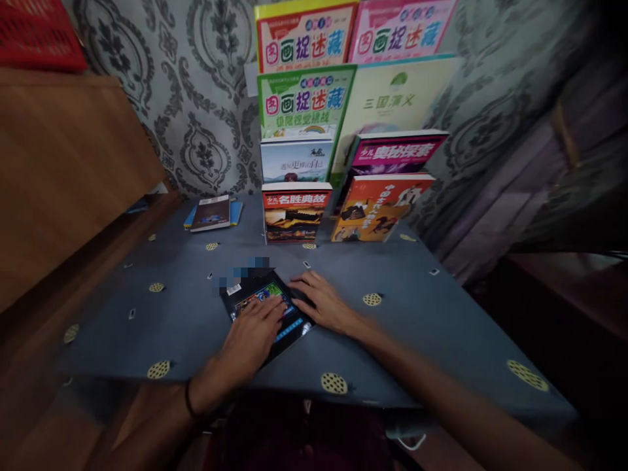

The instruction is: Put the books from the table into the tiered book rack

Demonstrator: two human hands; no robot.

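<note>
A dark-covered book [289, 332] with a colourful picture and a white barcode label lies tilted on the grey-blue tablecloth in front of me. My left hand [255, 327] rests flat across the cover, fingers stretched out over the picture; a dark band circles that wrist. At the book's right edge lies my right hand [321, 302], its fingers extended and slightly apart, the tips touching the cover's side. Neither hand wraps around anything. Part of the cover is hidden beneath the left hand, and its far edge is blurred by blocks.
Several books stand upright in two stepped columns at the back, with an orange book [383, 208] and a book with a red title band [296, 214] in front. Two stacked books [212, 214] lie at the back left. A wooden cabinet [69, 183] borders the left; a curtain [510, 183] hangs right.
</note>
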